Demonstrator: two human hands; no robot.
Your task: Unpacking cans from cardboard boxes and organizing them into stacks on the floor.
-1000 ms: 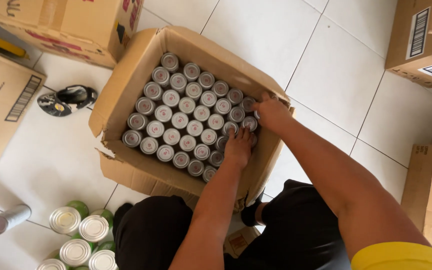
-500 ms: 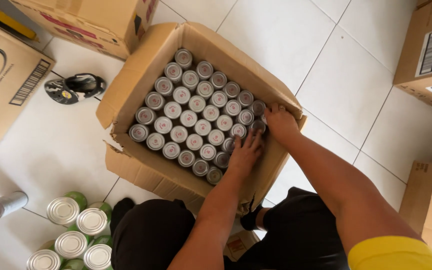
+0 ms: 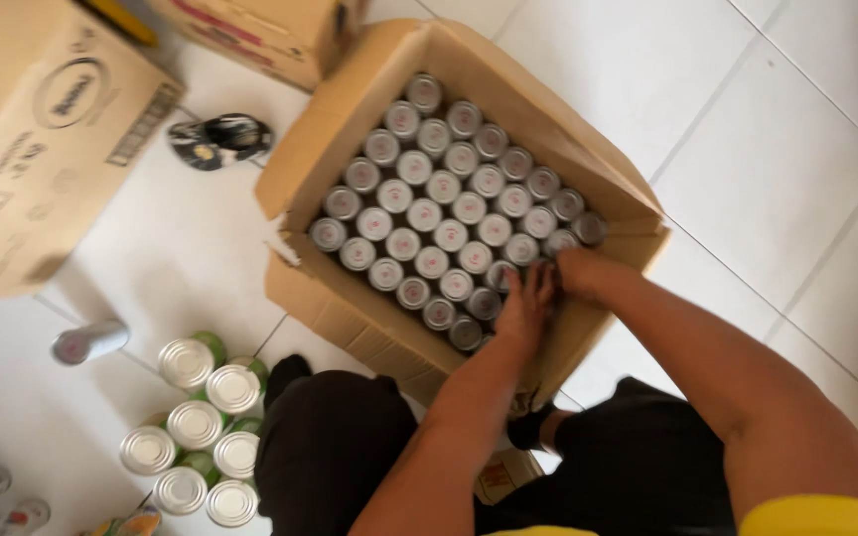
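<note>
An open cardboard box [image 3: 369, 109] on the tiled floor is packed with upright silver-topped cans [image 3: 436, 213] in tight rows. Both hands work at the box's near right corner. My left hand [image 3: 526, 306] lies over the can tops there, its fingers curled onto one can [image 3: 501, 274]. Touching it, my right hand [image 3: 580, 270] presses in by the box wall. Its fingertips are hidden among the cans and behind my left hand.
Green-sided cans [image 3: 201, 427] stand in a cluster on the floor at lower left, and one can [image 3: 89, 341] lies on its side. Closed cardboard boxes [image 3: 42, 139] sit at left and top. A black tape dispenser [image 3: 218, 139] lies by the box. My knees [image 3: 340, 447] are below.
The view has shifted, so the box sits more to the right and lower. My two hands have drawn together in the same corner of the box.
</note>
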